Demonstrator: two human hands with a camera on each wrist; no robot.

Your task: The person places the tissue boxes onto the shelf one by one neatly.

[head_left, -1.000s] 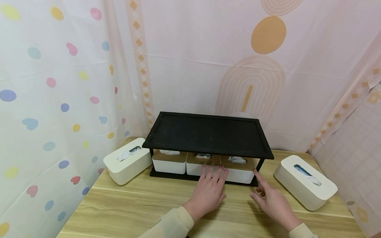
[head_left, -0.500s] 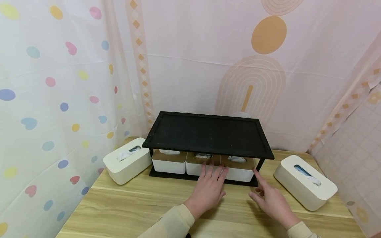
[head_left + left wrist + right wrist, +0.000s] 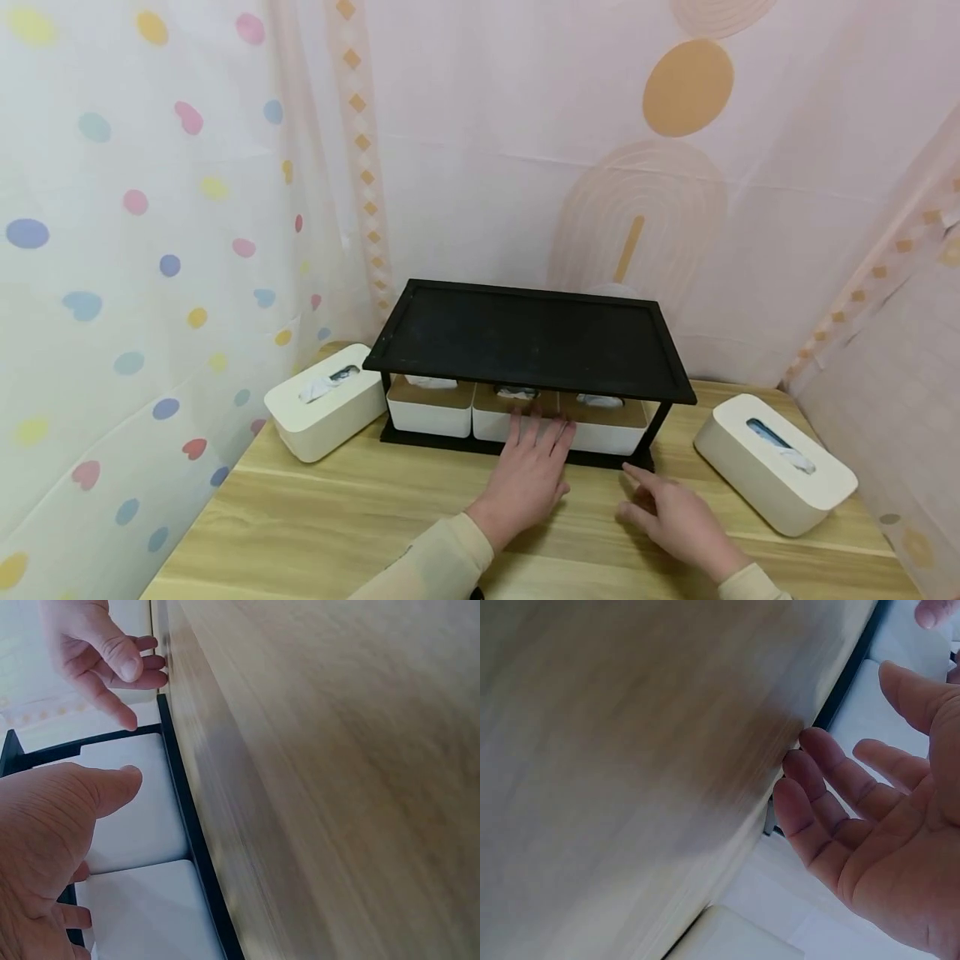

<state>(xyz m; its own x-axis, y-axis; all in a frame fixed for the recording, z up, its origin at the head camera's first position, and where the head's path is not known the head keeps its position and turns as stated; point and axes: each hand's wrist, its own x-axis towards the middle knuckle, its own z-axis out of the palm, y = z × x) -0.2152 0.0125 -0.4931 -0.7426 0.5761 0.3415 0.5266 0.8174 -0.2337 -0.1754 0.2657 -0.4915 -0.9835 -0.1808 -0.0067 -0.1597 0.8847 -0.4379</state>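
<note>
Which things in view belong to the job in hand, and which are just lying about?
Likely in the job:
black rack
three brown-topped boxes inside it
left hand, at two of them
right hand, near the rack

Apparently just lying about:
cream box left of the rack
cream box right of the rack

My right hand [image 3: 675, 518], lower right of frame — forefinger [image 3: 642, 478] withdrawn from the right-hand white box [image 3: 611, 438]'s corner, now lower, near the black stand [image 3: 528, 337]'s base edge.

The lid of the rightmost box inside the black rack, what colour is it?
The lid is brown; the head view shows it best.
</note>
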